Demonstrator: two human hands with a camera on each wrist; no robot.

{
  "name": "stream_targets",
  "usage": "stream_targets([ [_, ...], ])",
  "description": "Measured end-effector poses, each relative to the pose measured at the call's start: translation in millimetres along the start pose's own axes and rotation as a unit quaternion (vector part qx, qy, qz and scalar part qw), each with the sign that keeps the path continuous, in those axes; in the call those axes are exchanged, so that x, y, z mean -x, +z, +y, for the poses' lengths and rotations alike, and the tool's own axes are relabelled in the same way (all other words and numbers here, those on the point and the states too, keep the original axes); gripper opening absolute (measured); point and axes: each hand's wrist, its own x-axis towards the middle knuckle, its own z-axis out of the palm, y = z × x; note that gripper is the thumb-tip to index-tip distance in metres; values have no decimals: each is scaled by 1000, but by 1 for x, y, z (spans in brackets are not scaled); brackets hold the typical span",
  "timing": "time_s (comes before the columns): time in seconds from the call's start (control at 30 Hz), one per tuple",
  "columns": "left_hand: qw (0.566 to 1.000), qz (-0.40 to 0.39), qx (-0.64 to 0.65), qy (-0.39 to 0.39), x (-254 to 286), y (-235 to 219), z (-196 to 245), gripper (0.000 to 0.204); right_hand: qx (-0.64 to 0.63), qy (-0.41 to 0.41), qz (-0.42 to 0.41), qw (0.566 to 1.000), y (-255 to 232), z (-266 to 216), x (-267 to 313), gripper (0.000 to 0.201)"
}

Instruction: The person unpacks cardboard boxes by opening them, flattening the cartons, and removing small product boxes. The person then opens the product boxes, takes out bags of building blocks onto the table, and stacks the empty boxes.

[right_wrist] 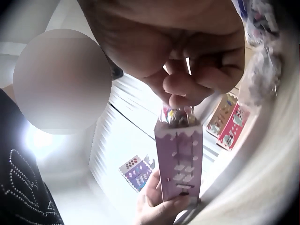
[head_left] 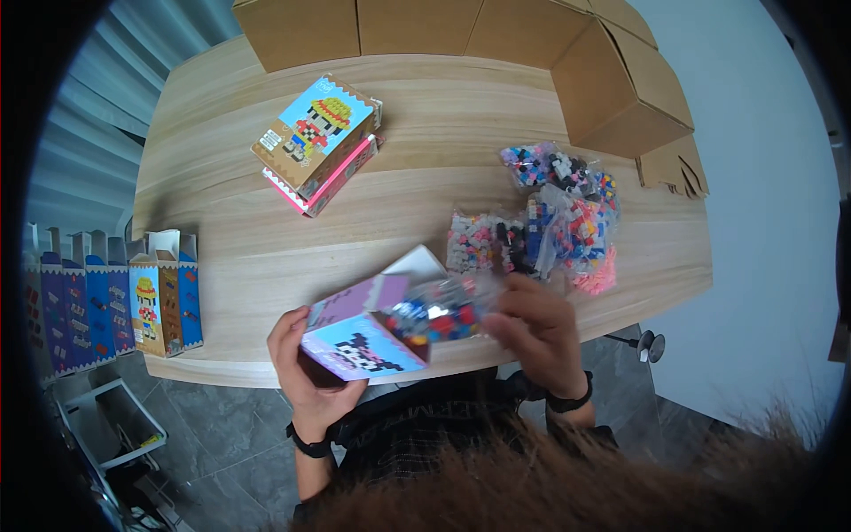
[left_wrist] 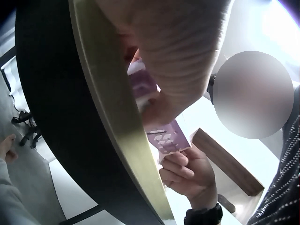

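My left hand (head_left: pixel 312 390) grips a purple and light-blue box (head_left: pixel 363 341) near the table's front edge; its open end faces right. My right hand (head_left: pixel 542 332) pinches a clear bag of colorful bricks (head_left: pixel 434 317), which lies partly inside the box opening. In the right wrist view the purple box (right_wrist: pixel 179 161) stands with the bag's top showing at its mouth, below the fingers of my right hand (right_wrist: pixel 187 61). The left wrist view shows my left hand (left_wrist: pixel 173 47) close up beside the box (left_wrist: pixel 166 136).
Several bags of bricks (head_left: pixel 576 222) lie at the right of the table (head_left: pixel 425 133). Two stacked boxes (head_left: pixel 319 142) are at the back left. Several boxes (head_left: pixel 164 297) stand at the left edge. Cardboard boxes (head_left: pixel 417 27) line the back.
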Motion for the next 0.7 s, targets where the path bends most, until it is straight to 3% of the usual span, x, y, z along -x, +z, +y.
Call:
stream_targets([
  [0.07, 999, 38, 16, -16, -3, 4, 3, 96, -38, 77, 104, 991, -11, -4, 8, 8],
  [0.1, 999, 41, 20, -17, -4, 4, 4, 96, -33, 77, 103, 991, -14, -5, 8, 8],
  [0.17, 999, 33, 11, -34, -6, 2, 6, 96, 37, 31, 266, 963, -15, -5, 9, 8],
  [0.2, 999, 31, 13, -32, -7, 3, 6, 97, 155, -50, 295, 942, -16, 0, 6, 8],
  [0.23, 999, 32, 11, -33, -7, 3, 5, 97, 153, -51, 294, 942, -17, 0, 1, 8],
  [0.3, 999, 34, 22, -33, -7, 4, 5, 97, 390, -222, 292, 845, -17, -2, -7, 18],
  [0.37, 998, 36, 28, -36, -6, 4, 4, 96, 447, -223, 241, 832, -12, -5, -10, 27],
  [0.43, 998, 36, 35, -37, -7, 2, 4, 96, 586, -225, 79, 775, -7, 4, -12, 30],
  [0.47, 998, 33, 35, -31, -7, 2, 4, 96, 594, -195, 35, 780, -3, 9, -12, 33],
  [0.6, 997, 25, 57, -43, -6, 1, 3, 95, 571, -185, 14, 799, -6, 6, -10, 31],
  [0.67, 998, 24, 49, -37, -8, 0, 3, 95, 521, -137, 18, 842, -7, -6, -10, 32],
  [0.7, 999, 21, 43, -28, -9, 0, 4, 95, 518, -139, 16, 844, -9, -8, -9, 32],
])
